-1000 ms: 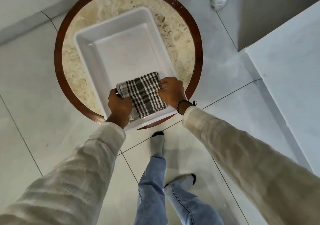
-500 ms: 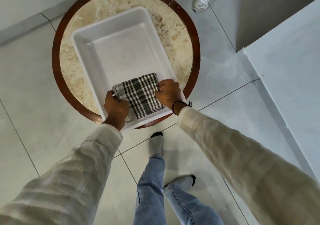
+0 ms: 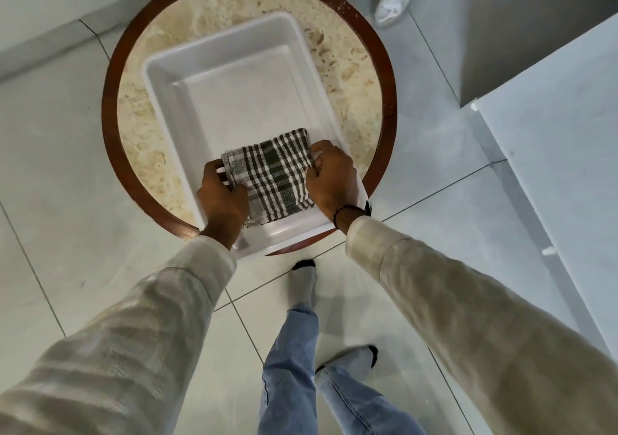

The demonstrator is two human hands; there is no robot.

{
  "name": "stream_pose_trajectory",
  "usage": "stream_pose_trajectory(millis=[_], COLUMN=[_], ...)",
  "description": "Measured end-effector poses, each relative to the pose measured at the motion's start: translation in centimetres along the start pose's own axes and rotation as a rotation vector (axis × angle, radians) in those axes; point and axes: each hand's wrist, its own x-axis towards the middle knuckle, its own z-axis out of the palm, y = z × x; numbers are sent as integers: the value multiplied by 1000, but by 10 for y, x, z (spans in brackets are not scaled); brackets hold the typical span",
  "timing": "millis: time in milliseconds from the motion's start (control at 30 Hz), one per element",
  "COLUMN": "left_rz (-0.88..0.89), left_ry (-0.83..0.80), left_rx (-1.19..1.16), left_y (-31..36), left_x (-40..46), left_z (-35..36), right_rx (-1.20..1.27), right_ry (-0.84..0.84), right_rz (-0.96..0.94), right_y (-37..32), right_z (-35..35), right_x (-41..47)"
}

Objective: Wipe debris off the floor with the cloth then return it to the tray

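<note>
Head view: folded cloth in tray, both hands gripping.

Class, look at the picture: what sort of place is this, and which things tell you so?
Probably an indoor room, perhaps in a home: pale tiled floor, a round marble-topped table bearing a white tray, and someone standing in socks.

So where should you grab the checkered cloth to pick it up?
Pinch the folded checkered cloth by its two side edges, from above, as the left hand and right hand do. It lies flat at the near end of the white tray, edges exposed.
</note>
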Motion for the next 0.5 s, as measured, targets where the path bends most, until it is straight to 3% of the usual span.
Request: stream_pose_trajectory(millis=[167, 233, 300, 500], left_rz=[58, 140, 126, 337], left_ry=[-6, -104, -95, -61], left_rx=[82, 104, 123, 342], left_y=[-1, 33, 39, 32], left_x=[-3, -57, -54, -56], left_z=[-5, 9, 7, 5], right_rx=[-159, -176, -205, -85], right_ry=[-21, 32, -11, -6], right_rz=[-119, -49, -53, -59], right_y=[-6, 24, 27, 32], right_z=[-2, -59, -58, -69], right_x=[-12, -36, -34, -32])
